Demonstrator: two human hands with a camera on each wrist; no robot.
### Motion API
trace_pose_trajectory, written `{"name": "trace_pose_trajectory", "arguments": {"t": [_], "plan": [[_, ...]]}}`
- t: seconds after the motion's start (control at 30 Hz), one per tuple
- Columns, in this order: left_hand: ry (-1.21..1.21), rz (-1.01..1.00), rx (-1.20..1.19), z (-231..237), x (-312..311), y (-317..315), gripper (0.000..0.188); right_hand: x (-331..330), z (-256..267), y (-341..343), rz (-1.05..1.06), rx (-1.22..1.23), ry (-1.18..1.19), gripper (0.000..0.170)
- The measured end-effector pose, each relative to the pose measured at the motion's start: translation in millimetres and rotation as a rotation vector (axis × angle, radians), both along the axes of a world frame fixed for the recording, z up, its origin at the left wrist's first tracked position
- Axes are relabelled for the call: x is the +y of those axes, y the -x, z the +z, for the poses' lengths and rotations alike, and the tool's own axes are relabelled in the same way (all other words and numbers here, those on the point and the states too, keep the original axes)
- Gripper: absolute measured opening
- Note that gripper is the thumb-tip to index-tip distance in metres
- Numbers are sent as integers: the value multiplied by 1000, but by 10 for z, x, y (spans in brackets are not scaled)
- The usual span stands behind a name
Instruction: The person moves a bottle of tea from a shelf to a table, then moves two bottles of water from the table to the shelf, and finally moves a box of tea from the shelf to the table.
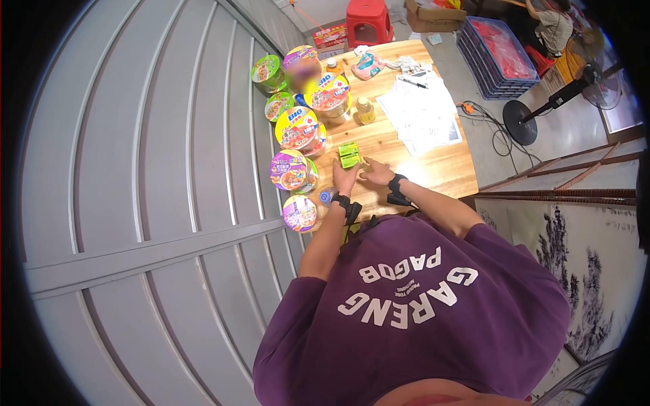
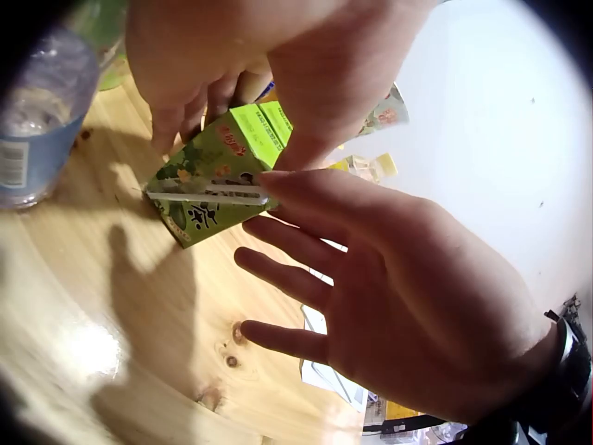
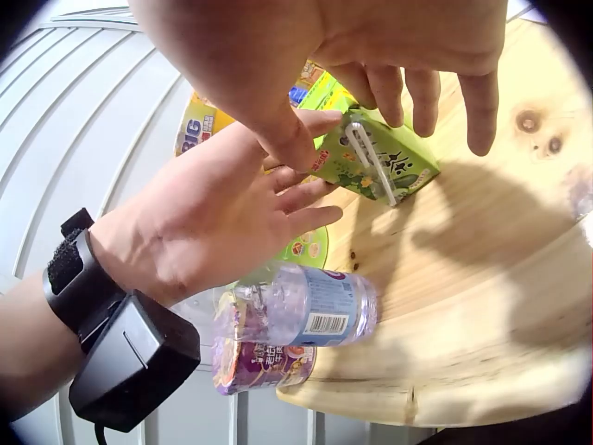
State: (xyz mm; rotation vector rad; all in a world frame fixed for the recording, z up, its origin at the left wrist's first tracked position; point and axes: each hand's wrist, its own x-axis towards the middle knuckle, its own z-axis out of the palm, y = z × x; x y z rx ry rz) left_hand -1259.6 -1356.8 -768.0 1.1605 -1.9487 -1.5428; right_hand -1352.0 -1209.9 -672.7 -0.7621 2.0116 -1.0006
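Observation:
Two green drink cartons [image 1: 349, 160] stand together near the table's front edge. A white straw [image 3: 371, 162] in clear wrapping runs across the face of the nearer carton [image 2: 208, 181]. Around its left side my left hand [image 1: 345, 178] reaches with loosely extended fingers, its thumb close over the carton in the right wrist view. My right hand [image 1: 379, 173] comes from the other side, thumb tip at the carton's edge and the other fingers [image 2: 287, 340] spread straight. By my left wrist is a clear plastic bottle [image 3: 329, 306] with a blue label.
Several instant noodle tubs [image 1: 298, 128] line the table's left side along a grey panel wall [image 1: 169, 135]. A small yellow bottle [image 1: 365, 111] stands beyond the cartons. Papers [image 1: 423, 111] with a pen [image 1: 412, 82] lie on the right; a pink-and-blue packet [image 1: 367, 65] lies farther back.

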Motion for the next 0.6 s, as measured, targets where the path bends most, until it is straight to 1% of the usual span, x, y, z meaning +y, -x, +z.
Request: {"name": "trace_pose_trajectory", "arguments": {"t": [0.07,0.1,0.13,0.23,0.27,0.33,0.37,0.4,0.5,0.6], "plan": [[163,22,-26,442,188,-92,85,151,22,-39,-13,-52,46,86],[244,35,-38,735,311,-164,89,247,68,-70,-17,-78,69,85],[202,0,107,919,414,-233,75,377,195,-122,-27,-127,100,69],[-412,-231,220,1371,525,-562,56,670,223,-225,60,-381,247,55],[-509,-345,241,1480,551,-673,41,775,290,-312,18,-541,280,43],[-544,-445,189,1582,609,-869,40,927,700,-454,-45,-617,233,41],[-558,-496,161,1623,655,-965,39,973,804,-525,-77,-655,211,40],[-487,-499,190,1668,717,-1057,35,1002,779,-577,-58,-639,257,38],[-492,-411,135,1890,847,-1296,31,955,606,-662,34,-642,375,35],[-430,-265,138,1993,1021,-1567,29,844,672,-713,144,-647,290,34]]}}
